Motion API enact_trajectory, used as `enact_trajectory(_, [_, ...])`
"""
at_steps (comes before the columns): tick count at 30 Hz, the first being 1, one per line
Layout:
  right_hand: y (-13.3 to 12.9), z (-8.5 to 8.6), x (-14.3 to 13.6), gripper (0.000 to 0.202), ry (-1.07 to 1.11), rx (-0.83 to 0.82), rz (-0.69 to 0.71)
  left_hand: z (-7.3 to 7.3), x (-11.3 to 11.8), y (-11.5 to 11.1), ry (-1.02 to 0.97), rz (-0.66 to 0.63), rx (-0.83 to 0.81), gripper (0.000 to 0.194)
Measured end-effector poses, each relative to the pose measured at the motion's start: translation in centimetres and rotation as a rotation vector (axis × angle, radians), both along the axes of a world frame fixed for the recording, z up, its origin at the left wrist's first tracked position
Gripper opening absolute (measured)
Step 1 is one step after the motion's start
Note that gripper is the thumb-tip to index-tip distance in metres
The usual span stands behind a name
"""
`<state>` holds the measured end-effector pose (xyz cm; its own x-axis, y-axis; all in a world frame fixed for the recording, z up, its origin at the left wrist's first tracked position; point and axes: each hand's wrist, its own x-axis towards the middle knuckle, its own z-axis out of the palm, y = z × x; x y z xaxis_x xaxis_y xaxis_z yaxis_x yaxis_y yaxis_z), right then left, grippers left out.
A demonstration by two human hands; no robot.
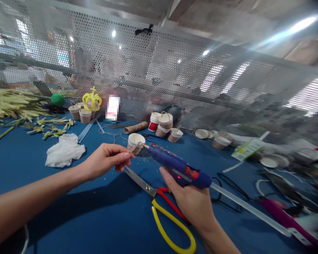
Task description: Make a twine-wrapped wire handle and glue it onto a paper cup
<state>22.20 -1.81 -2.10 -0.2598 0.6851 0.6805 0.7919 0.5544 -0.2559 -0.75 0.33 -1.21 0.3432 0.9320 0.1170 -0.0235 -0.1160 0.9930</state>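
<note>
My left hand point(110, 160) pinches a short piece of twine point(134, 146) between thumb and fingers. Wrapped in my right hand point(192, 203) is a blue glue gun point(175, 164) with a long clear glue stick point(249, 207) out of its back. The gun's metal tip points left, close to the twine; whether they touch I cannot tell. Just behind the twine stands a small white-rimmed cup point(136, 140). Scissors point(149, 190) with one red and one yellow handle lie below the gun, their blades reaching toward my left hand.
White crumpled tissue point(65, 151) lies left on the blue table point(76, 225). Behind are a twine roll point(135, 127), stacked cups point(165, 121), a yellow crown point(92, 100) and a green ball point(57, 100). Dried leaves point(13, 104) spread far left; cables and a purple tool point(284, 218) lie right. A perforated metal screen stands behind.
</note>
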Motion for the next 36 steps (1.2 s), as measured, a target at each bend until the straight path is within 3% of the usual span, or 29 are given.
enact_trajectory(9, [0.1, -0.6, 0.5, 0.029, -0.11, 0.077, -0.033, -0.1, 0.0, 0.0, 0.019, -0.008, 0.019, 0.026])
enact_trajectory(16, [-0.2, 0.5, 0.2, 0.02, 0.021, -0.069, 0.022, -0.1, 0.0, 0.0, 0.03, 0.0, 0.026, 0.028])
enact_trajectory(27, [-0.3, 0.8, 0.2, 0.018, 0.097, -0.127, 0.048, 0.0, 0.0, 0.0, 0.002, -0.01, 0.023, 0.021])
enact_trajectory(32, [0.0, 0.1, 0.8, 0.021, 0.016, -0.073, 0.015, 0.1, 0.1, 0.0, -0.011, -0.018, 0.017, 0.021])
enact_trajectory(36, [0.2, -0.9, 0.9, 0.029, -0.195, 0.071, -0.039, 0.1, 0.1, 0.0, -0.013, -0.02, 0.016, 0.021])
